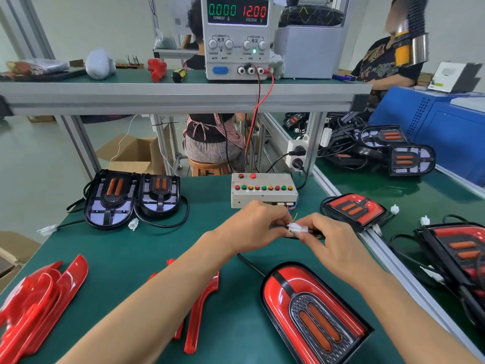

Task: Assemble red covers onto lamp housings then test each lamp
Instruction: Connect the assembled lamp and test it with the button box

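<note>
Red-covered lamp (312, 313) — flat, near edge

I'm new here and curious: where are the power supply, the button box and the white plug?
power supply (237, 38): head view, front panel.
button box (263, 191): head view, top face.
white plug (297, 228): head view, its body.

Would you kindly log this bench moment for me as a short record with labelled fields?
left hand: left hand pinches the white connector
right hand: right hand grips the same connector from the other side
lamp under test: covered lamp, near right on the green mat, its black cable leading toward the hands
test box: button box just behind the hands
power supply: supply on the shelf, reading 0.000 current, 12.00 voltage
uncovered housings: two housings, far left
loose covers: red covers, near left
</note>
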`<state>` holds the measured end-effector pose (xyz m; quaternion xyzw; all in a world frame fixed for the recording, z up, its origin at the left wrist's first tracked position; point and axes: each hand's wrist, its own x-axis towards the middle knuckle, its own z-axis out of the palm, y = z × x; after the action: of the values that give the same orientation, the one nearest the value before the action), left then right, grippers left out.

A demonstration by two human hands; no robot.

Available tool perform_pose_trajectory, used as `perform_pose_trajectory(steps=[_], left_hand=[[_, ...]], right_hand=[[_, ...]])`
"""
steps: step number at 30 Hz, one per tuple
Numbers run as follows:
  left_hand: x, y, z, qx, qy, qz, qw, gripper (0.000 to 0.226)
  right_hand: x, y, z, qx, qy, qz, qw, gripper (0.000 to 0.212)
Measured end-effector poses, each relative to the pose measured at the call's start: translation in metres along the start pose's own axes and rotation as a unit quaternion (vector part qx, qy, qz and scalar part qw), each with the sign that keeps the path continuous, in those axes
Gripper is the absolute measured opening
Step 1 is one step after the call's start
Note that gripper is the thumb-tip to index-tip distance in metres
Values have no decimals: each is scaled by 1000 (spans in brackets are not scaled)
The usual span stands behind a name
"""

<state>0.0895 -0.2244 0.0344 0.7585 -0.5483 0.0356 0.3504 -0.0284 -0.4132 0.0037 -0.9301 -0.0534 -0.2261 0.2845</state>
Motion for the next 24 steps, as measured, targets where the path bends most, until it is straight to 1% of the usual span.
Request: perform_pose_trajectory(steps=[3, 7, 9, 12, 15, 19, 22, 24], left_hand=[[-1, 0, 3, 21, 22, 13, 999, 13], [-3, 0, 4, 53, 3, 41, 998, 12], [-2, 1, 3, 41, -3, 36, 999, 13], [0, -1, -1, 7, -15, 12, 1000, 15], [-3, -1, 0, 3, -11, 7, 1000, 17], [-5, 0, 4, 23, 20, 18, 999, 14], [-6, 0, 6, 26, 18, 35, 999, 14], [-5, 0, 6, 30, 15, 41, 999, 14]], right_hand=[[1, -1, 0, -4, 16, -12, 1000, 12], [-2, 3, 2, 1, -10, -17, 1000, 11], [-4, 4, 2, 6, -6, -12, 1000, 12], [-4, 4, 3, 18, -6, 2, 1000, 19], [-4, 3, 4, 24, -7, 7, 1000, 24], [-4, 1, 4, 24, -6, 11, 1000, 17], [-5, -2, 2, 18, -5, -9, 1000, 11], [-6, -1, 2, 17, 1, -1, 1000, 10]])
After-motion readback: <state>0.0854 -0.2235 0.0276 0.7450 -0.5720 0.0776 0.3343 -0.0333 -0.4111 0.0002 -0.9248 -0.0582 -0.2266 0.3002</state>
